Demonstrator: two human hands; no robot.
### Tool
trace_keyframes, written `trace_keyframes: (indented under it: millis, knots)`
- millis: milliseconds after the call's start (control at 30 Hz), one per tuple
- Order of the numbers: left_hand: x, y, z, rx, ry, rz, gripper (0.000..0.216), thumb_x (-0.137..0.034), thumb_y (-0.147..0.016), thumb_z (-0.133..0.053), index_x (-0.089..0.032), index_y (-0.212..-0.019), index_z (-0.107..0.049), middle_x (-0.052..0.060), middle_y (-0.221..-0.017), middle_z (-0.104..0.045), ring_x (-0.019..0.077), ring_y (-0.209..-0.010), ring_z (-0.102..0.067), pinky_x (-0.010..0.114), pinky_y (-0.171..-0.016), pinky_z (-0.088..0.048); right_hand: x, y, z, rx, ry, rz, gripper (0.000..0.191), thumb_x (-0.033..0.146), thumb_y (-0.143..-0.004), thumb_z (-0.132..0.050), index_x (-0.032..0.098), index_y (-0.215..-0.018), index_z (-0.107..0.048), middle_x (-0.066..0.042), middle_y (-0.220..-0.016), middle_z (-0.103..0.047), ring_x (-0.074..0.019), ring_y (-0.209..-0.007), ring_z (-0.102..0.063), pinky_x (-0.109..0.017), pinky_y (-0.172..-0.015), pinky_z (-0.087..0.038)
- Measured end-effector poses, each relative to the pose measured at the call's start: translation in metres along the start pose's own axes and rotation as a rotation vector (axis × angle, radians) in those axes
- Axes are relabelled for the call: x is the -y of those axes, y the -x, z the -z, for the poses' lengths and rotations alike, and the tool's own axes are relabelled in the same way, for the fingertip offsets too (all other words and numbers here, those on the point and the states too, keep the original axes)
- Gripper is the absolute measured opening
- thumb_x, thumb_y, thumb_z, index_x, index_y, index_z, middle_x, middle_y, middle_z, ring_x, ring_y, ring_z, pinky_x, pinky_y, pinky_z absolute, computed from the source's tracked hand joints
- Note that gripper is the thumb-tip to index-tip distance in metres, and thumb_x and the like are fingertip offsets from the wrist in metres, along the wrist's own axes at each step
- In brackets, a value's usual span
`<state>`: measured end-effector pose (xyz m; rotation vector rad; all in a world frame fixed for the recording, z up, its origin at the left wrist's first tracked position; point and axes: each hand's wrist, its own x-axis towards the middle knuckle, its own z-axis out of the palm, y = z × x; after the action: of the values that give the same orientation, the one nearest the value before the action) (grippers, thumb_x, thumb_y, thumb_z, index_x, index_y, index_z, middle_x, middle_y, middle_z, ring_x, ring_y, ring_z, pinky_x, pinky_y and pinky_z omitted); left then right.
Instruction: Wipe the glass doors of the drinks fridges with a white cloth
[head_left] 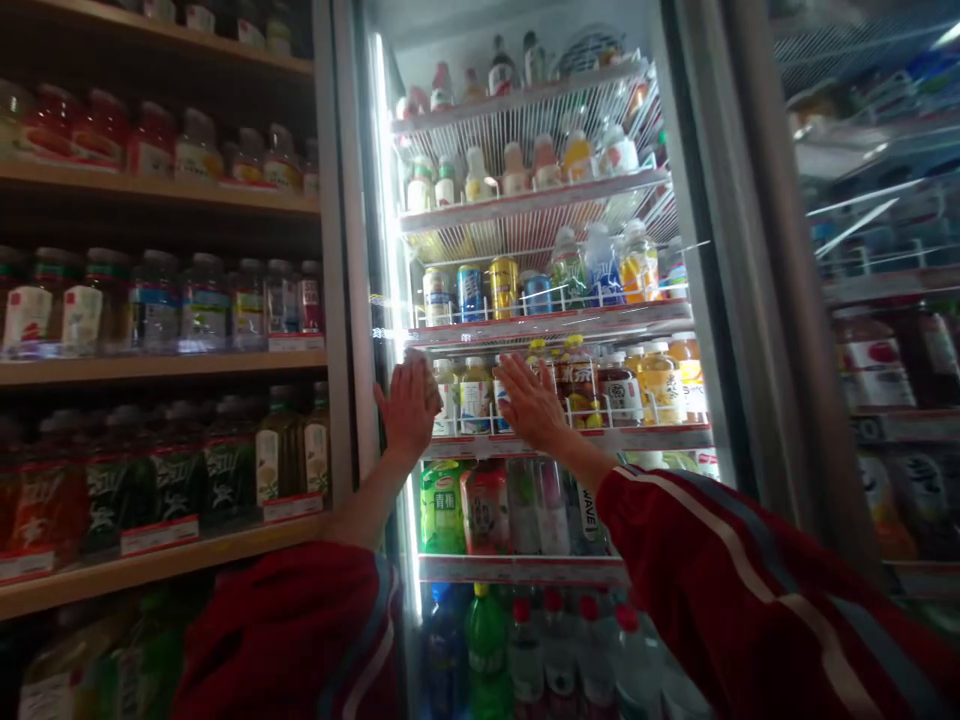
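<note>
My left hand (409,408) is raised in front of the lit drinks cooler, near the left edge of its glass door (465,336). A small greyish-brown bunched thing, which looks like a cloth (430,385), shows beneath its fingers, flattened toward the glass. To the right, my right hand (531,402) lies flat with fingers stretched and nothing visible in it. Whether its palm touches the glass is hard to tell. Behind the hands, on the cooler's middle shelf, are bottled teas (474,395) and amber drinks (660,380). Both sleeves are dark red with pale stripes.
Wooden shelves (165,365) with rows of bottles stand close on the left. A metal door frame (757,250) and another glass-fronted cooler (892,290) are on the right. Cans (504,287) fill the shelf above, a green bottle (487,650) stands below.
</note>
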<state>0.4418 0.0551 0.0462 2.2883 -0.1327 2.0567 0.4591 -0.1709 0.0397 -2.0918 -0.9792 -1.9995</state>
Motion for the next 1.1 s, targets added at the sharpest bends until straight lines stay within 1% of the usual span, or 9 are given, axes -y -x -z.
trace_keyframes:
  millis: [200, 333, 400, 467, 633, 733, 933, 1000, 1100]
  knots:
    - [-0.011, -0.010, 0.004, 0.110, 0.007, -0.253, 0.051, -0.033, -0.090, -0.039, -0.022, -0.140, -0.037, 0.009, -0.147, -0.036, 0.0248, -0.137, -0.030, 0.051, -0.114, -0.002, 0.000, 0.005, -0.002, 0.001, -0.010, 0.019, 0.045, 0.028, -0.090, -0.037, 0.019, -0.134, -0.041, -0.008, -0.146, -0.037, -0.0228, -0.139, -0.025, -0.051, -0.114, -0.009]
    - [-0.002, -0.016, 0.007, 0.076, 0.011, -0.066, 0.053, -0.032, -0.089, -0.041, -0.017, -0.139, -0.037, 0.012, -0.146, -0.036, 0.0290, -0.136, -0.031, 0.056, -0.113, -0.005, -0.010, 0.005, 0.007, -0.016, 0.034, -0.004, 0.046, 0.027, -0.090, -0.038, 0.019, -0.135, -0.039, -0.007, -0.147, -0.037, -0.0223, -0.139, -0.024, -0.051, -0.114, -0.009]
    - [-0.008, -0.019, 0.005, 0.019, 0.007, 0.061, 0.055, -0.031, -0.089, -0.040, -0.013, -0.140, -0.035, 0.016, -0.146, -0.035, 0.0312, -0.136, -0.030, 0.060, -0.111, -0.007, -0.016, 0.006, 0.013, -0.017, 0.044, -0.015, 0.046, 0.027, -0.090, -0.038, 0.019, -0.135, -0.038, -0.007, -0.147, -0.036, -0.0224, -0.140, -0.023, -0.051, -0.114, -0.010]
    - [-0.022, -0.021, 0.002, -0.002, 0.011, 0.075, 0.055, -0.031, -0.089, -0.039, -0.013, -0.141, -0.033, 0.015, -0.146, -0.035, 0.0305, -0.136, -0.030, 0.060, -0.111, -0.007, -0.021, 0.007, 0.019, -0.010, 0.051, -0.015, 0.047, 0.027, -0.090, -0.038, 0.017, -0.136, -0.038, -0.008, -0.147, -0.036, -0.0231, -0.140, -0.022, -0.052, -0.114, -0.011]
    - [-0.071, -0.021, -0.007, 0.080, 0.032, -0.270, 0.052, -0.033, -0.090, -0.039, -0.020, -0.140, -0.036, 0.009, -0.147, -0.035, 0.0252, -0.137, -0.029, 0.052, -0.114, -0.006, -0.028, 0.012, 0.030, -0.015, 0.086, -0.025, 0.044, 0.028, -0.091, -0.035, 0.017, -0.134, -0.041, -0.009, -0.146, -0.037, -0.0224, -0.139, -0.024, -0.051, -0.114, -0.015]
    - [-0.078, -0.022, -0.009, 0.093, 0.039, -0.387, 0.051, -0.034, -0.090, -0.038, -0.022, -0.140, -0.037, 0.008, -0.146, -0.036, 0.0241, -0.137, -0.031, 0.050, -0.114, -0.005, -0.032, 0.014, 0.034, -0.028, 0.105, -0.021, 0.043, 0.027, -0.091, -0.034, 0.015, -0.131, -0.045, -0.011, -0.145, -0.039, -0.0231, -0.138, -0.027, -0.050, -0.114, -0.016]
    - [-0.064, -0.032, -0.009, -0.039, 0.065, -0.028, 0.054, -0.032, -0.089, -0.039, -0.018, -0.141, -0.034, 0.011, -0.146, -0.036, 0.0277, -0.136, -0.031, 0.054, -0.113, -0.004, -0.043, 0.017, 0.040, -0.047, 0.115, -0.052, 0.045, 0.026, -0.091, -0.036, 0.020, -0.135, -0.040, -0.007, -0.145, -0.040, -0.0217, -0.139, -0.027, -0.051, -0.114, -0.016]
    - [-0.072, -0.032, -0.010, -0.023, 0.083, -0.036, 0.054, -0.032, -0.089, -0.039, -0.017, -0.141, -0.035, 0.012, -0.146, -0.036, 0.0280, -0.136, -0.030, 0.055, -0.113, -0.003, -0.046, 0.019, 0.041, -0.043, 0.108, -0.051, 0.046, 0.025, -0.090, -0.037, 0.019, -0.135, -0.040, -0.008, -0.145, -0.039, -0.0215, -0.139, -0.026, -0.051, -0.114, -0.016]
    - [-0.098, -0.024, -0.015, 0.034, 0.131, -0.204, 0.053, -0.032, -0.089, -0.040, -0.019, -0.140, -0.035, 0.010, -0.147, -0.035, 0.0257, -0.137, -0.029, 0.052, -0.114, -0.002, -0.047, 0.022, 0.043, -0.040, 0.093, -0.053, 0.046, 0.024, -0.089, -0.038, 0.018, -0.135, -0.041, -0.008, -0.145, -0.039, -0.0216, -0.139, -0.024, -0.050, -0.114, -0.014]
